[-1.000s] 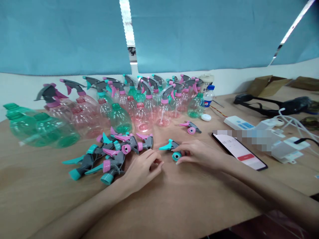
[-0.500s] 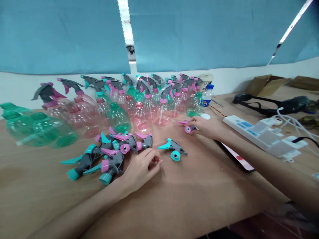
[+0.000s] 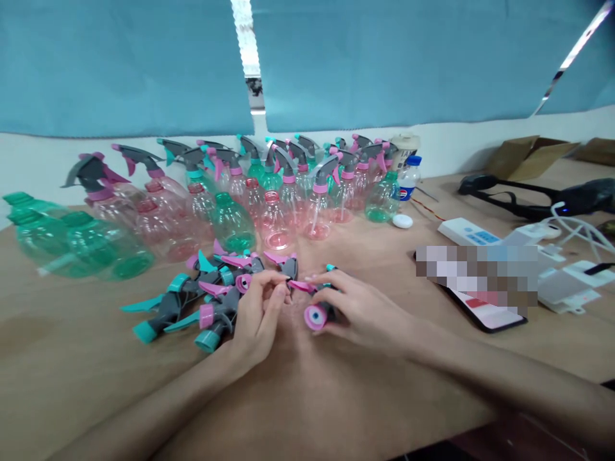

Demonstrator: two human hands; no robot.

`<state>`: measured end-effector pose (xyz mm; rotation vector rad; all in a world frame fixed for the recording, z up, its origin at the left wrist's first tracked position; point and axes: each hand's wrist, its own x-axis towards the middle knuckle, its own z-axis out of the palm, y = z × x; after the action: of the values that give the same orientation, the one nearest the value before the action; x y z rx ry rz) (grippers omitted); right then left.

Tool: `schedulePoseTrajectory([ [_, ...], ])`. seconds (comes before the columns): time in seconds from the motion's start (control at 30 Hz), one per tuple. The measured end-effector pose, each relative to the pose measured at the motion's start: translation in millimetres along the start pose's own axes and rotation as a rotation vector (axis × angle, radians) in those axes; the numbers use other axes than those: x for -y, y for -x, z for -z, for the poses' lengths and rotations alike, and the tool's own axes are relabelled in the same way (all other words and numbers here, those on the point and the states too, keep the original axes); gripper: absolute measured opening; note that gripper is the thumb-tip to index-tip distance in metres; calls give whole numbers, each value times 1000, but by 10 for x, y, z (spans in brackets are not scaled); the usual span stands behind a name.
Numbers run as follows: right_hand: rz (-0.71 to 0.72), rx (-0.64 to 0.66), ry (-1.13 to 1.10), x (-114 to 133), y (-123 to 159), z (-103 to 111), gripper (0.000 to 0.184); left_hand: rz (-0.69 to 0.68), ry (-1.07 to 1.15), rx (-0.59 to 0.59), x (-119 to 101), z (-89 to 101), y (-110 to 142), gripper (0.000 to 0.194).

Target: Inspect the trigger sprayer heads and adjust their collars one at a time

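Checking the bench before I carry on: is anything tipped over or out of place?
Yes. Several green bottles lie on their sides at the far left, capless, while the other bottles stand upright. Nothing looks spilled.

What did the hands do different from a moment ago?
The right hand reached out, took hold of the pink-capped sprayer top lying farther back, and brought it toward the person. The left hand lifted its fingers to the pink trigger. The bottles and the pile of sprayer tops stayed put.
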<state>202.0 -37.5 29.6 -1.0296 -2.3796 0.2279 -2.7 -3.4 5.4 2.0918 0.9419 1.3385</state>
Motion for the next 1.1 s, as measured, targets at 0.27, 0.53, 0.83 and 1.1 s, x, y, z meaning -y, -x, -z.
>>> schedulePoseTrajectory([
  [0.27, -3, -61, 8, -267, 7, -140, 26, -8, -79, 106, -8, -2, -11, 9],
  [0.53, -85, -306, -94, -162, 35, -203, 23, -162, -218, 236, -69, 0, -64, 14],
  [0.83, -82, -389, -90, -127, 109, -281, 26, -298, -264, 289, -68, -1, -16, 21],
  [1.1, -108, -354, -169, -173, 116, -294, 22, -285, -290, 314, -80, -9, -13, 25],
])
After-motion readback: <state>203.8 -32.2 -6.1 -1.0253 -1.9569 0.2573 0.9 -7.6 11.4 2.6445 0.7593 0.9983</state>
